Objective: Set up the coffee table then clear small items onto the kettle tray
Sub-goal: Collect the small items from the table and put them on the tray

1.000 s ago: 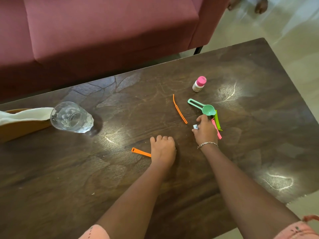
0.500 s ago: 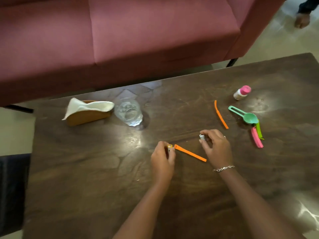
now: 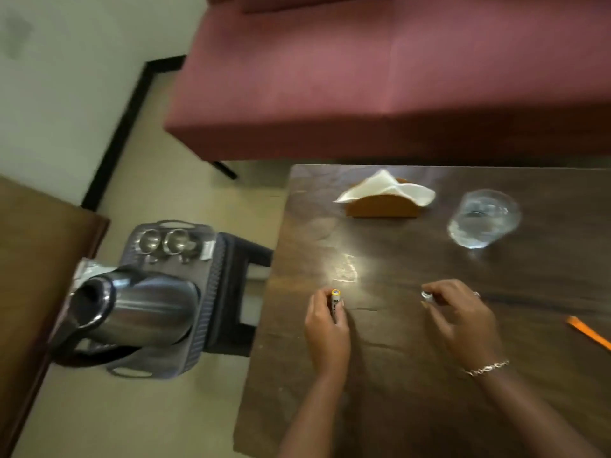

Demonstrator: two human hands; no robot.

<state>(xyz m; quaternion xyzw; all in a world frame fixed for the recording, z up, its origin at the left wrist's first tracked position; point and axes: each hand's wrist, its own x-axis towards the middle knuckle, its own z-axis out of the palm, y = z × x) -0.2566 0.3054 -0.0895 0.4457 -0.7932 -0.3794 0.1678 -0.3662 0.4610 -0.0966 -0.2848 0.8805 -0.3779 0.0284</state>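
Note:
My left hand (image 3: 327,328) is closed around a small battery (image 3: 335,297) with a yellow tip, held above the dark wooden coffee table (image 3: 396,408) near its left edge. To its right, my right hand (image 3: 463,320) pinches a second small silver-tipped battery (image 3: 426,295). Left of the table, on a dark stool (image 3: 238,292), sits the grey kettle tray (image 3: 201,338) with a steel kettle (image 3: 139,309) and two small metal cups (image 3: 163,241). An orange strip (image 3: 590,333) lies at the right edge.
A wooden napkin holder (image 3: 383,204) with white napkins and a clear glass (image 3: 482,218) stand at the table's far side. A maroon sofa (image 3: 363,71) runs behind it. A brown wooden surface (image 3: 29,259) is at far left, tiled floor between.
The view has swung left, bringing the kettle tray and stool into sight. Both hands lifted small batteries off the table and moved left; the spoon, bottle and coloured strips are out of view.

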